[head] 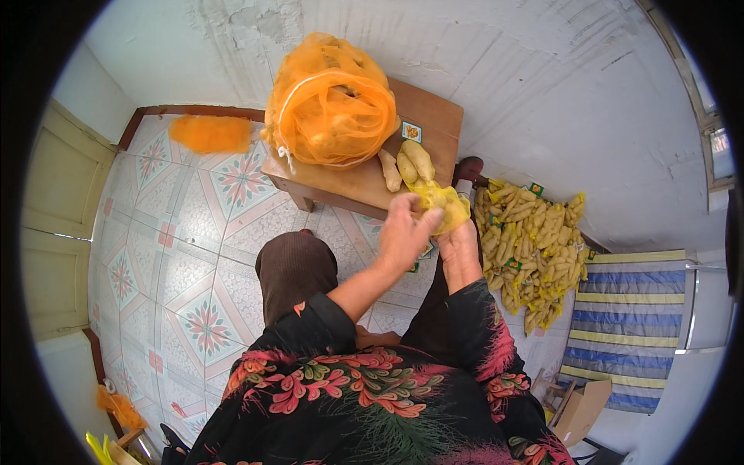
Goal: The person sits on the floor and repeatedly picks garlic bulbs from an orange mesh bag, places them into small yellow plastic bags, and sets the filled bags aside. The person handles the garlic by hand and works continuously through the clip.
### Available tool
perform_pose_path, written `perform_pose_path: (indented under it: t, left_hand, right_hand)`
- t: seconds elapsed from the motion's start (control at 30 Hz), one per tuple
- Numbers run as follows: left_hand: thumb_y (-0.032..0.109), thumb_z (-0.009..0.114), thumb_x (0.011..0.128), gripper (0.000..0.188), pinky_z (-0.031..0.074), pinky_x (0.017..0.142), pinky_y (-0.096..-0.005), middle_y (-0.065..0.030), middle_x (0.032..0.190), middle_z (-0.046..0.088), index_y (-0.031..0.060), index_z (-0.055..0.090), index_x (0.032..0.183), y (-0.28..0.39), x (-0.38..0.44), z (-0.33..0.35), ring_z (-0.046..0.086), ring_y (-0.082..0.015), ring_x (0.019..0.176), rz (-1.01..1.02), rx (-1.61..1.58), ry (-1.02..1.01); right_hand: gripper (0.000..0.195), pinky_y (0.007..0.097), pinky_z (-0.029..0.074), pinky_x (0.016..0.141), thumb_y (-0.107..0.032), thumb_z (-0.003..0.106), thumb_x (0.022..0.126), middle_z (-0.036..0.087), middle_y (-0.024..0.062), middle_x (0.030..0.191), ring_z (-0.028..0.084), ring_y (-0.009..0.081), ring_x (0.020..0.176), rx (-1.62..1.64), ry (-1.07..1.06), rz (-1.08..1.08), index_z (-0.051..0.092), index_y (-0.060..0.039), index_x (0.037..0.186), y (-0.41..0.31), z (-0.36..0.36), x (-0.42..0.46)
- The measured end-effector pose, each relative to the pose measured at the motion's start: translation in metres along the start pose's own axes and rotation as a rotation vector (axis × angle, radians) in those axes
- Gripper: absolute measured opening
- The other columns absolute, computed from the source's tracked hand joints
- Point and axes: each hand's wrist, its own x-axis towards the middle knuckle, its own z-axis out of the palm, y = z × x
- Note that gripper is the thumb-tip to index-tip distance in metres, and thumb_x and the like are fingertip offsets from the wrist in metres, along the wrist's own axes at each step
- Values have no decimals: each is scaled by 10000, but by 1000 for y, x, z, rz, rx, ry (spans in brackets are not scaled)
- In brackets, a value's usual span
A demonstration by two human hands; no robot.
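Observation:
A small yellow mesh bag (446, 206) with pale root pieces in it lies between my hands at the near right corner of a low wooden table (433, 110). My left hand (404, 224) holds the bag's near left side, fingers bent over the mesh. My right hand (459, 247) is under the bag, its fingers hidden by it. Ginger-like roots (415, 161) lie at the bag's far end, and a single root piece (389, 170) rests to their left. A printed card (411, 132) lies flat behind them. A large orange mesh sack (334, 110) full of roots stands on the table's left part.
Many filled yellow mesh bags (532, 232) are heaped on the floor at right, beside a striped sheet (628, 325). Folded orange mesh (210, 133) lies on the tiles at left. A cardboard box (581, 410) stands at lower right. The wall runs behind the table.

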Motion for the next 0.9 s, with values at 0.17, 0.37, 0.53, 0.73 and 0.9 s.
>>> perform_pose_path:
  t: [0.17, 0.37, 0.53, 0.73, 0.9]
  left_hand:
    - [221, 618, 825, 315, 484, 671, -314, -123, 824, 652, -55, 591, 973, -34, 18, -2, 613, -164, 751, -245, 102, -282]
    - [171, 573, 836, 215, 472, 631, -324, -128, 750, 636, -21, 608, 927, -38, 16, -3, 596, -181, 666, 6, 189, -152]
    - [156, 570, 819, 178, 468, 636, -383, -169, 722, 616, -18, 580, 851, -23, 16, -10, 616, -279, 694, -3, 258, -252]
    - [205, 596, 803, 201, 460, 663, -441, -223, 748, 610, 8, 565, 822, -16, 12, -14, 598, -390, 753, 49, 439, -295]
    - [289, 648, 785, 312, 462, 686, -432, -202, 823, 614, 11, 566, 900, -5, 8, -19, 591, -380, 793, 33, 755, -405]
  right_hand:
    - [301, 249, 481, 623, -276, 629, 863, 616, 13, 958, 607, 116, 792, -74, -7, 52, 574, -68, 1073, 2, 0, 2]
    - [325, 167, 381, 544, -318, 643, 862, 587, -48, 900, 503, 16, 660, -447, -159, 99, 588, -80, 1078, -15, -6, -13]
    - [305, 171, 399, 562, -286, 646, 865, 588, -50, 897, 520, 22, 687, -378, -182, 25, 586, -82, 1083, -16, -1, -15]
    - [238, 237, 487, 665, -207, 621, 879, 605, 9, 969, 587, 89, 810, 1, -127, 37, 576, -59, 1060, -3, -8, 7]
    - [223, 279, 509, 777, -126, 578, 890, 599, 72, 1023, 607, 172, 911, 133, 3, -37, 532, -13, 1076, -4, -11, 11]
